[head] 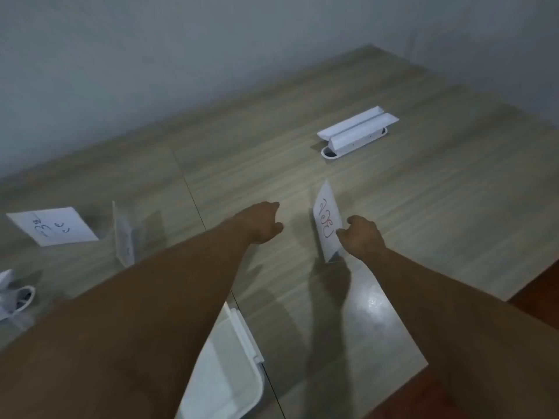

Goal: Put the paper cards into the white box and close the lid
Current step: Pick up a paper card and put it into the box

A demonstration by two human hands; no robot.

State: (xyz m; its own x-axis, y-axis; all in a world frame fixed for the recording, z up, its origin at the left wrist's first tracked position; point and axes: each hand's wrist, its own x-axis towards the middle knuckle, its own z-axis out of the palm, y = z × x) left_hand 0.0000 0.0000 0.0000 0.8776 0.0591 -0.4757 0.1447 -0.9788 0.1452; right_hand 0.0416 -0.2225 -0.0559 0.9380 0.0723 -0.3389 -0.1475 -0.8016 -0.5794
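A white paper card with red writing point(327, 220) stands tilted above the wooden table, pinched at its right edge by my right hand point(361, 237). My left hand point(263, 222) hovers just left of that card with its fingers curled and nothing in it. Another card with dark writing point(53, 226) lies at the far left, and a third card point(124, 240) stands on edge beside it. The white box point(230, 367) sits at the near edge, partly hidden under my left forearm; whether a lid is on it cannot be told.
A white cable-port cover with open flaps point(357, 131) is set into the table point(423, 192) at the back right. Another white port point(16, 294) shows at the left edge. A grey wall runs behind. The table's right edge drops to a reddish floor.
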